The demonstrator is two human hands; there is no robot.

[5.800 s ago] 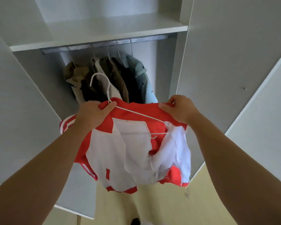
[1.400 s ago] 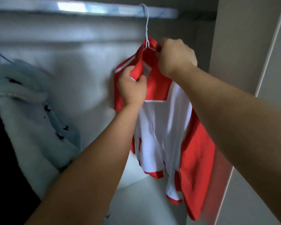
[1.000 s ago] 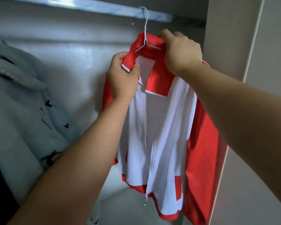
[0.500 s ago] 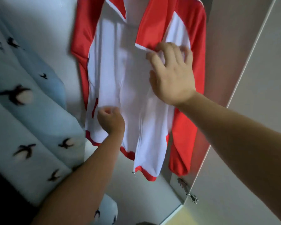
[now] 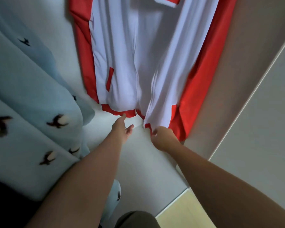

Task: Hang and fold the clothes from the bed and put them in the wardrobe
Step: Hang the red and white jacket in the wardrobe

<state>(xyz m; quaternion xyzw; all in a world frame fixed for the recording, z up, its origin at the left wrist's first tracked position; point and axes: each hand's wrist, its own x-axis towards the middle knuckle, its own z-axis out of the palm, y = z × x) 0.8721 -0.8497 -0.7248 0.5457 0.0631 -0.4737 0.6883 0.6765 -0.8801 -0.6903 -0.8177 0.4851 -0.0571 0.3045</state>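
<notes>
One red-and-white jacket (image 5: 122, 63) hangs in the wardrobe (image 5: 229, 71), close to its right wall. One pale blue bird-print garment (image 5: 31, 96) hangs at the left edge. Two hands are at the hem. The left hand (image 5: 122, 130) is loosely spread, one fingertip touching the left hem. The right hand (image 5: 161, 137) pinches the right hem corner. Half a second back, the right hand lay flat on the chest and the left was curled against the front panel.

jacket (image 5: 122, 60) top cut off, blue garment (image 5: 31, 99) blurred

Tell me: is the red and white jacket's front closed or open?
Open at the hem: the two front halves of the jacket stand apart there. The right hand pinches one half. Higher up, cannot tell.
</notes>
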